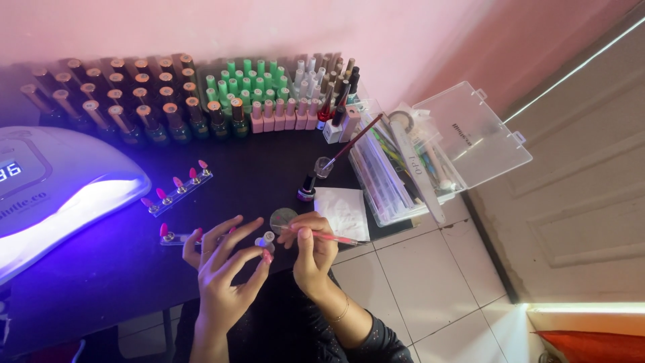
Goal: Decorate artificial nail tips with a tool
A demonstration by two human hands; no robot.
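Head view: left hand (225, 269) pinched small nail tip (267, 255) between thumb and forefinger, other fingers spread apart. Right hand (310, 250) clamped on thin pink brush (334, 237), tip near the nail tip. Both above front edge of black desk (101, 269); lit curing lamp (57, 195) at left.

Your pink nail tip (267, 256) sits on a small clear holder (267, 239) — raised just above the black table's front edge; your thin pink brush (334, 237) lies nearly level, tip pointing at it.
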